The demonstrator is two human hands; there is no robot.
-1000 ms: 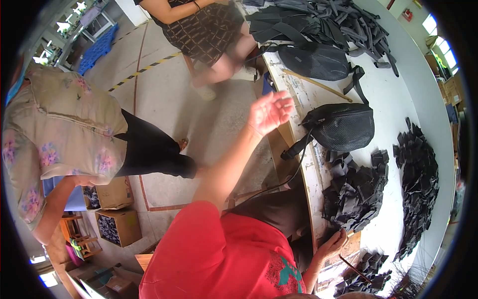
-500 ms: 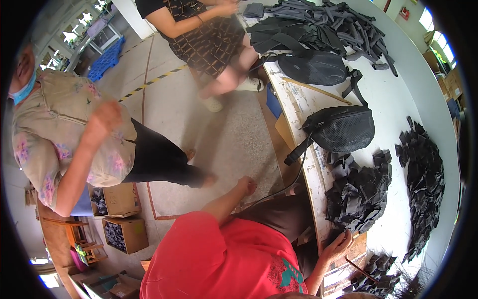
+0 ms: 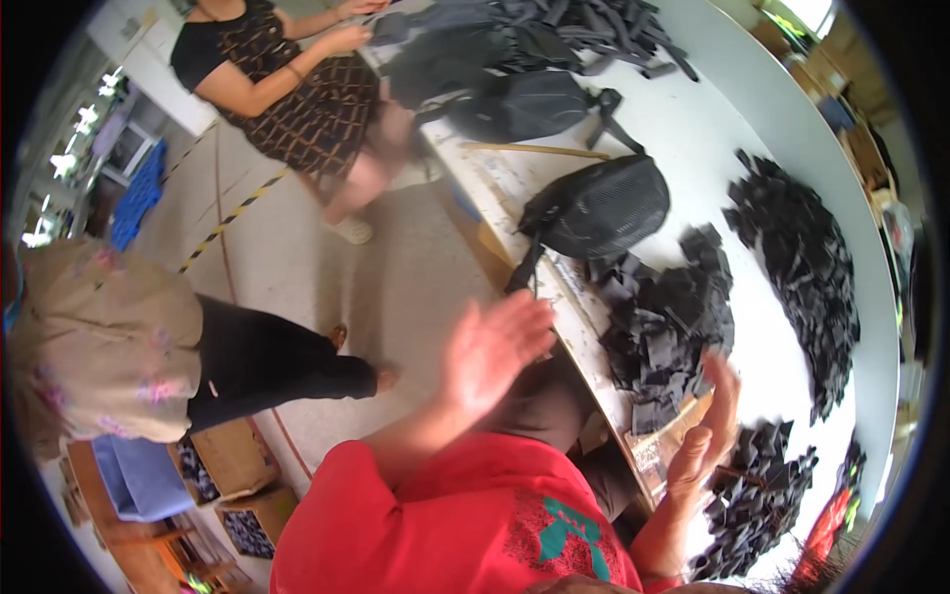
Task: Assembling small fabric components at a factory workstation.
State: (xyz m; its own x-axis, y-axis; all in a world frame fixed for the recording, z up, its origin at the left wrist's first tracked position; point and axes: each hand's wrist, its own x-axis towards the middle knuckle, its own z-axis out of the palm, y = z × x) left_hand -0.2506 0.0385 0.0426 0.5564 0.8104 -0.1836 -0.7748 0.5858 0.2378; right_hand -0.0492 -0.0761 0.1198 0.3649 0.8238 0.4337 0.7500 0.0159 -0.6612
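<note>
A red, short-sleeved shirt (image 3: 435, 525), viewed from my distant post, carries a teal-green print (image 3: 566, 536) beside a patch of dark speckles (image 3: 528, 528) on its front, worn above dark brown trousers (image 3: 542, 398).

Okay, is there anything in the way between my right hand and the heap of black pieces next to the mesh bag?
Nothing visible stands between your right hand and the heap of black pieces on the white table. In this view the hand overlaps the heap's edge; whether it touches the pieces can't be told.
</note>
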